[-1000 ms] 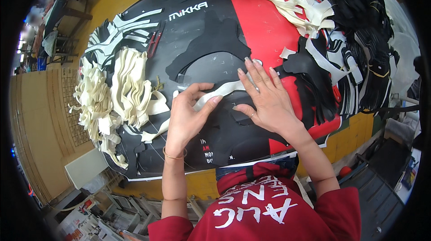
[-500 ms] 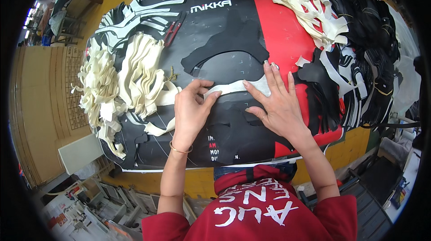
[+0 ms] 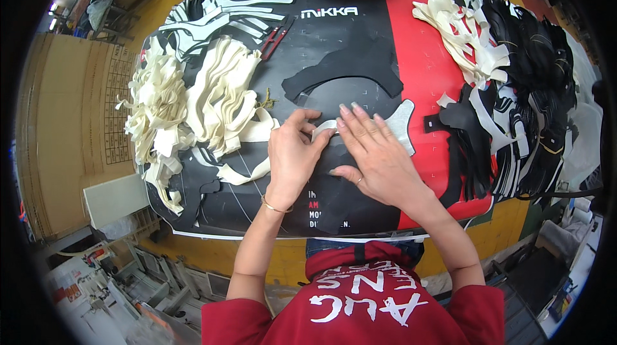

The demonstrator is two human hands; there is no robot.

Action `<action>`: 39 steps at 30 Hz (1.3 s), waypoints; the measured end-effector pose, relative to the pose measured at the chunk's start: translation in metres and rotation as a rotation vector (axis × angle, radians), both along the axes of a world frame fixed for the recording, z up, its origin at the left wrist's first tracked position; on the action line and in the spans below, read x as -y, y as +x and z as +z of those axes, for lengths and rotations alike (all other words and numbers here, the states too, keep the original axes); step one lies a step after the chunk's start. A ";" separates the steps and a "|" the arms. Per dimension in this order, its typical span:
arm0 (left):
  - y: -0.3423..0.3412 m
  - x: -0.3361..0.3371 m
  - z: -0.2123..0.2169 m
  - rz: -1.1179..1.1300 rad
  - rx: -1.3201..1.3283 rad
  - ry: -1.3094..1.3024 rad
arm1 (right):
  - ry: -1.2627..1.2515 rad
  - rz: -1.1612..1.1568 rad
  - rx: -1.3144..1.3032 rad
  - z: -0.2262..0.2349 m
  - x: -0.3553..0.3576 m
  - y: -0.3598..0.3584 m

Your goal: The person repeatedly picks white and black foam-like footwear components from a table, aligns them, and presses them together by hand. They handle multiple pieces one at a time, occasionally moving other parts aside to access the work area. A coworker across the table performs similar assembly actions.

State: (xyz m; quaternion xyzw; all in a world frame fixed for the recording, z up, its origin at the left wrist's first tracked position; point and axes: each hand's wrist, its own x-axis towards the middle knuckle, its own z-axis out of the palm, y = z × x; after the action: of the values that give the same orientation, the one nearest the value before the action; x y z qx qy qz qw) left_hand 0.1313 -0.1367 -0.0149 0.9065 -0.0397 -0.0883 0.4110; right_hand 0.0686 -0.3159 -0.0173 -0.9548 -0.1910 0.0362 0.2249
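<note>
Both forearms came in from the near edge, bare below red sleeves, and angled inward toward each other. The left hand lay palm down, a thin bracelet at its wrist, its fingers curled and pointing far and right. The right hand lay flat beside it, fingers spread and extended far-left, a ring on one finger, thumb tucked toward the left hand.
</note>
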 end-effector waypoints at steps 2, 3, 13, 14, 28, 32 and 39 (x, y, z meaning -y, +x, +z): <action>-0.004 -0.002 0.000 0.017 0.074 0.036 | 0.003 -0.020 -0.033 -0.004 -0.007 0.000; -0.007 -0.007 0.000 0.018 0.073 0.084 | -0.010 -0.025 -0.037 -0.006 -0.008 0.000; -0.035 -0.057 0.008 0.135 0.253 0.073 | -0.064 -0.029 -0.058 -0.009 -0.009 -0.002; -0.035 -0.051 0.008 0.138 0.269 0.026 | -0.064 -0.034 -0.057 -0.009 -0.010 -0.002; -0.023 -0.009 -0.016 0.203 0.281 0.218 | -0.028 -0.091 -0.070 -0.008 -0.020 -0.003; -0.023 -0.006 -0.017 0.249 0.297 0.241 | -0.034 -0.091 -0.075 -0.007 -0.020 -0.003; -0.039 -0.013 -0.014 -0.018 0.533 0.505 | -0.052 -0.099 -0.067 -0.006 -0.020 -0.004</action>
State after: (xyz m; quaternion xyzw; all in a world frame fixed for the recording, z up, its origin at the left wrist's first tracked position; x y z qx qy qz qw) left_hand 0.0919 -0.1239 -0.0292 0.9701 -0.1304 0.1404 0.1486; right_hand 0.0641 -0.2956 -0.0232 -0.9668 -0.1351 0.0618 0.2078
